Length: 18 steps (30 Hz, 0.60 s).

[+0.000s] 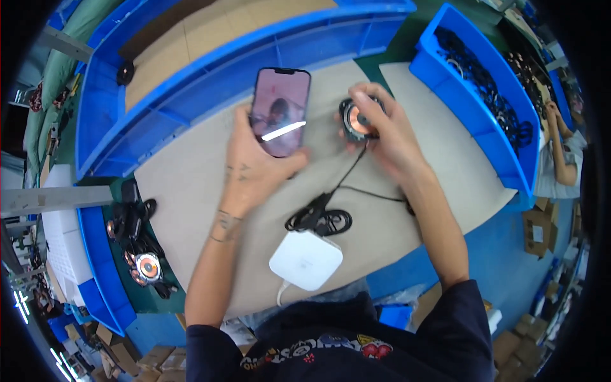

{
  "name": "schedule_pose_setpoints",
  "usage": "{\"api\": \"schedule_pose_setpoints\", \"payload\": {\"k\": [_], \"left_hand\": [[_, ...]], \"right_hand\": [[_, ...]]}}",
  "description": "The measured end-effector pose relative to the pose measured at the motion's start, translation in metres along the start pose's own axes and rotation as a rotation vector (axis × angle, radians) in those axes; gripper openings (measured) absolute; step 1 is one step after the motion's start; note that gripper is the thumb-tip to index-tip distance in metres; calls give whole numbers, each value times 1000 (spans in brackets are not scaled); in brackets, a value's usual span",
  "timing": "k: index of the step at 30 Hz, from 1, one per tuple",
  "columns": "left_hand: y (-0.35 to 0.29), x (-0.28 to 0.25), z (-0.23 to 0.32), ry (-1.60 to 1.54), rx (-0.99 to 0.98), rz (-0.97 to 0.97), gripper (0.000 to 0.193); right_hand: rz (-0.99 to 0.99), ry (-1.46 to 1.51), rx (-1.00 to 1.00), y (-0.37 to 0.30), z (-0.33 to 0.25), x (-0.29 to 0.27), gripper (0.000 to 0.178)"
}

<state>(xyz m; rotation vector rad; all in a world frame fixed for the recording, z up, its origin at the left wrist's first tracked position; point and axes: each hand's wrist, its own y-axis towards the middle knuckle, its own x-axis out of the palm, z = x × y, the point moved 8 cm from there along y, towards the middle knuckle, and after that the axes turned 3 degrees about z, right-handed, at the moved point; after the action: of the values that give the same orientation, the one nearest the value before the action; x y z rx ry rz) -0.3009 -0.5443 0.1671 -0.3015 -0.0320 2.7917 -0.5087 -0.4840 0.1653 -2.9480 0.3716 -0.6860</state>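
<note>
My left hand [250,170] grips a smartphone [279,105] upright along its edges, its screen facing me with a bright glare streak across it. In my right hand [398,143] is a round black wireless charger [356,121] with a copper-coloured coil on its face. My thumb rests over the coil, and fingers wrap its rim. The phone and charger are apart. From the charger a thin black cable [354,164] runs down to a bundled black cord [315,219] on the table. Just nearer lies a white, rounded-square device [305,260] with a white lead.
A long blue tray [219,89] spans the far side of the beige tabletop [191,184]. At the right stands a blue bin [474,114] of black cables. More coil chargers [147,267] and cords lie at the left edge. Another person's arm [560,153] shows far right.
</note>
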Motion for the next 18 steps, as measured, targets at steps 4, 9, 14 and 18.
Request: {"api": "schedule_pose_setpoints", "payload": {"k": [4,9,14,18], "left_hand": [[-11,-22,10,538,121,26,75],[-16,-19,17,668,215,38,79],[-32,4,41,347,130,-97,82],[-68,82,89,356,230,-385,83]], "right_hand": [[148,-293,-10,1,-1,-14,38],[152,-621,-262,4,-29,-33,31],[232,-997,-712,-37,-85,-46,25],[418,-843,-678,-88,-127,-91,28]]}}
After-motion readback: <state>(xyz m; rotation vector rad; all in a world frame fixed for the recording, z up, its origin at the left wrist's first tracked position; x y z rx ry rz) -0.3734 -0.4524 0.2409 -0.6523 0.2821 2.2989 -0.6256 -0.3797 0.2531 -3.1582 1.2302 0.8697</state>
